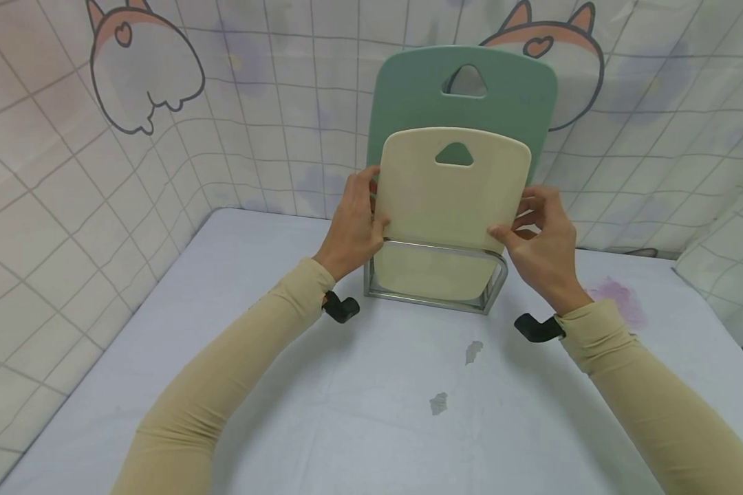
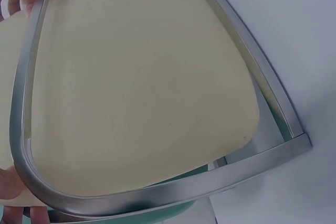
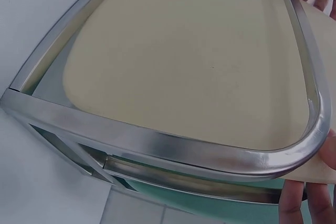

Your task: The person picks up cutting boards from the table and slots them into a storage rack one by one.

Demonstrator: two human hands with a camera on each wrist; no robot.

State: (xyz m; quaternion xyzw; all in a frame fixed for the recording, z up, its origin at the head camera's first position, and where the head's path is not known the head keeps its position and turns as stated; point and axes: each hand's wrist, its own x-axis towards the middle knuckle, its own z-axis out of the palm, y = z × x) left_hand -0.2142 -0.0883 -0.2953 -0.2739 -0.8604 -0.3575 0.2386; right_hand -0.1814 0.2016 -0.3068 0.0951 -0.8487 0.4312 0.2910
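A cream cutting board stands upright in a metal rack, behind the rack's front bar. My left hand pinches the board's left edge, thumb on the front and fingers behind. On the opposite edge my right hand does the same just above the bar. A larger green cutting board rises behind the cream one in the rack. Both boards have a cut-out handle hole near the top. In the left wrist view the lower part of the cream board shows through the metal frame.
The rack stands on a white-covered table with two grey patches and a pinkish stain. A checked curtain with cartoon animals hangs close behind and along the left. Black wrist mounts sit below both hands.
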